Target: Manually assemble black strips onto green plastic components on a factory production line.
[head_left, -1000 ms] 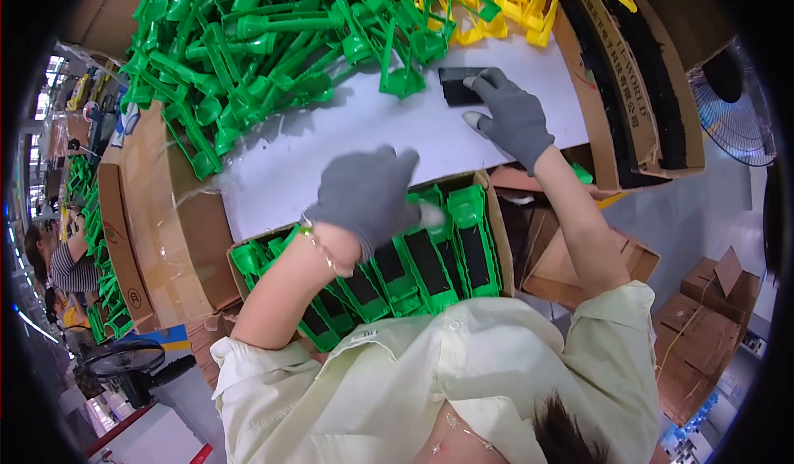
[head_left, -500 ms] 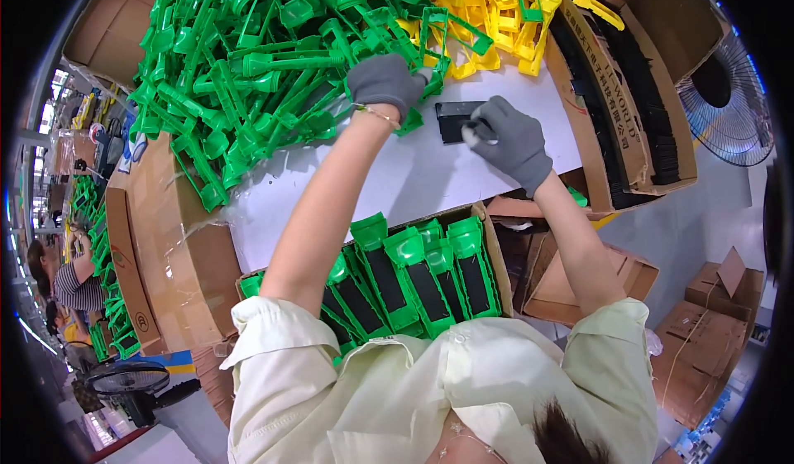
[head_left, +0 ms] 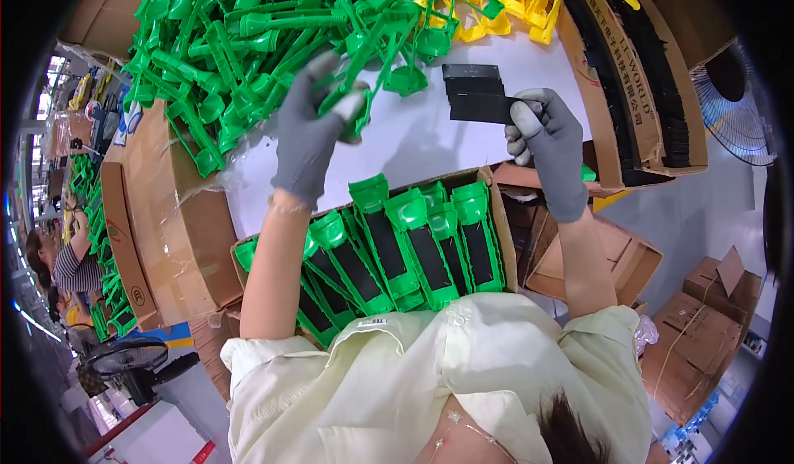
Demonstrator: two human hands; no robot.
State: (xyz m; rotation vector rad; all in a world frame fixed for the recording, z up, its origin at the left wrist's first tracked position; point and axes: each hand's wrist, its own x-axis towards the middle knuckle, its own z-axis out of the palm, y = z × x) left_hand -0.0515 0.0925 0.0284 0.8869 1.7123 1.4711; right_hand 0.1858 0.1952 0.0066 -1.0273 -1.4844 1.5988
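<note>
My left hand [head_left: 308,129], gloved in grey, is at the near edge of the heap of green plastic parts [head_left: 248,42]. Between its thumb and fingers is a long green plastic part [head_left: 364,63], blurred by motion. My right hand [head_left: 550,141], also gloved, pinches the end of a thin black rectangular strip [head_left: 481,108] between thumb and fingers. Behind that strip, partly covered by it, another black piece [head_left: 471,71] lies on the white tabletop [head_left: 413,137].
Close to my body, a cardboard box [head_left: 503,241] holds green parts with black strips [head_left: 430,257] fitted in them. Yellow plastic parts [head_left: 504,9] are piled at the back. On the right, a carton [head_left: 608,67] holds rows of black strips. Fans and a person [head_left: 74,257] are farther off.
My left hand has come back toward me and left, now with a green part. My right hand has moved right and nearer, lifting a black strip partly off the other piece.
</note>
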